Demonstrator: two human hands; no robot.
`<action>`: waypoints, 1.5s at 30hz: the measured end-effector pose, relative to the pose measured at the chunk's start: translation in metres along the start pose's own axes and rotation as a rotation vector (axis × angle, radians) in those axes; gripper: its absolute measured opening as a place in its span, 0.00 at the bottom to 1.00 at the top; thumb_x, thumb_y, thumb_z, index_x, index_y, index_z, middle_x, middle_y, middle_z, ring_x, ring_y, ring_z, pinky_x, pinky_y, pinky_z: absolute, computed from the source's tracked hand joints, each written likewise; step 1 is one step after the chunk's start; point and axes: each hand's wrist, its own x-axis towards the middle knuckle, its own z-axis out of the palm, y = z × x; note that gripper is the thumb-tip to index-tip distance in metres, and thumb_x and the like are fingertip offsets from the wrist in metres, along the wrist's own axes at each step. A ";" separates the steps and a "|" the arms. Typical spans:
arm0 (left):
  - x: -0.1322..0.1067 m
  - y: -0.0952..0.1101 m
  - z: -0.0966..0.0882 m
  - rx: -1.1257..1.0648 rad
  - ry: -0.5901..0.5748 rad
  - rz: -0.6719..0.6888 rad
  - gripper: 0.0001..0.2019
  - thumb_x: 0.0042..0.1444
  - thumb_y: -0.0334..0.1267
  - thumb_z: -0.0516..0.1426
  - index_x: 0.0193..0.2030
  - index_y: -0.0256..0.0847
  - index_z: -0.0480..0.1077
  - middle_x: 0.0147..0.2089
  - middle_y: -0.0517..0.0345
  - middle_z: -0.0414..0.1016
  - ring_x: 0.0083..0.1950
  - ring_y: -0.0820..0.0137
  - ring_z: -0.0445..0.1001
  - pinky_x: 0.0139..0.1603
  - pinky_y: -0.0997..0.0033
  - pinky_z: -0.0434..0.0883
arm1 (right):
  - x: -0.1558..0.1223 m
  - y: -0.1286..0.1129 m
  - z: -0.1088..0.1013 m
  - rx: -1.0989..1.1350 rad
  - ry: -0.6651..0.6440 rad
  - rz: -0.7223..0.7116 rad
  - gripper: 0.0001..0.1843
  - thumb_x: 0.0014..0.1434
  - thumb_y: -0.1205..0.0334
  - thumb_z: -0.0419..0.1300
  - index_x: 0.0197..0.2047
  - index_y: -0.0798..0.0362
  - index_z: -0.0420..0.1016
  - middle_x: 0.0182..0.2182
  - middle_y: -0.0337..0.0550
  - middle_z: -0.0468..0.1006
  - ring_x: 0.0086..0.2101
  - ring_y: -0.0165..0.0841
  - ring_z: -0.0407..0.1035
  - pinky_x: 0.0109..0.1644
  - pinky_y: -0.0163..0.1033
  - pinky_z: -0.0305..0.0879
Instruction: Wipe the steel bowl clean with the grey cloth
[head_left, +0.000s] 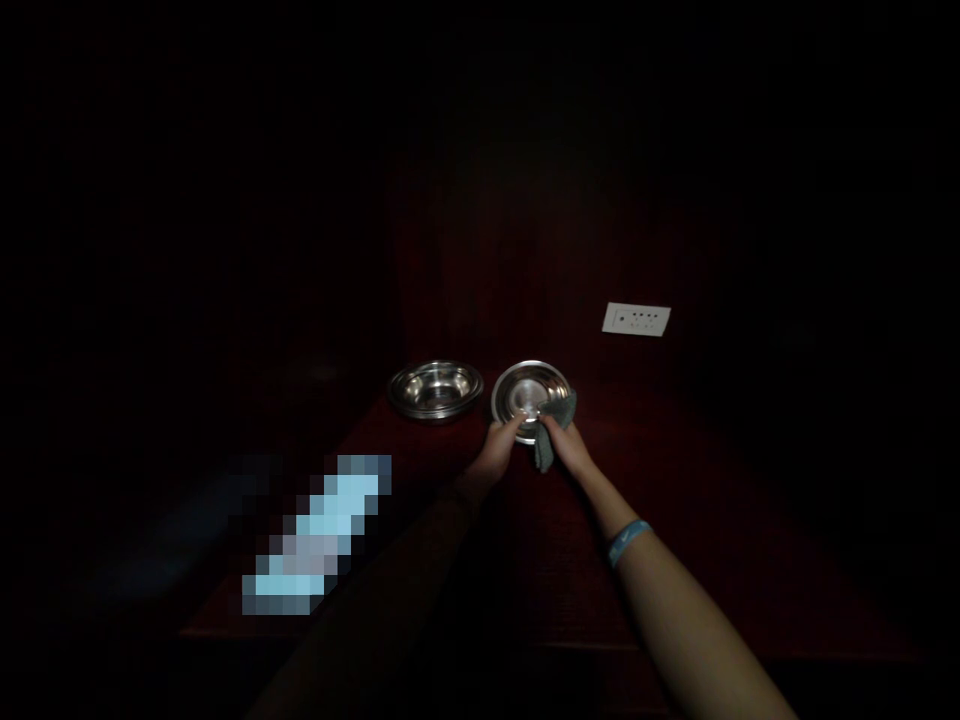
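The room is very dark. My left hand (499, 450) grips the lower left rim of a shiny steel bowl (525, 390), which is tilted up so its inside faces me. My right hand (568, 446) is closed on a grey cloth (553, 428) pressed against the bowl's lower right edge. A light blue band is on my right wrist. Both hands are held over a dark red wooden table (675, 520).
A stack of similar steel bowls (435, 388) rests on the table just left of the held bowl. A white panel (636, 319) with small dots shows on the dark wall behind. A blurred light blue patch (319, 535) lies at the lower left.
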 end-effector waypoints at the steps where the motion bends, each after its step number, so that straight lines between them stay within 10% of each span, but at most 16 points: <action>1: 0.000 0.000 0.000 0.006 0.004 -0.003 0.16 0.41 0.34 0.69 0.39 0.33 0.77 0.40 0.49 0.83 0.50 0.57 0.79 0.61 0.57 0.68 | 0.000 0.001 0.000 0.001 0.003 -0.001 0.18 0.56 0.51 0.59 0.45 0.52 0.77 0.46 0.46 0.81 0.50 0.42 0.74 0.63 0.50 0.64; 45: 0.005 -0.002 0.001 -0.012 0.056 0.007 0.13 0.42 0.30 0.65 0.38 0.34 0.75 0.39 0.49 0.82 0.48 0.61 0.79 0.60 0.59 0.69 | -0.005 -0.009 0.002 -0.041 0.032 0.058 0.24 0.60 0.44 0.57 0.51 0.51 0.76 0.46 0.47 0.82 0.50 0.42 0.76 0.60 0.48 0.66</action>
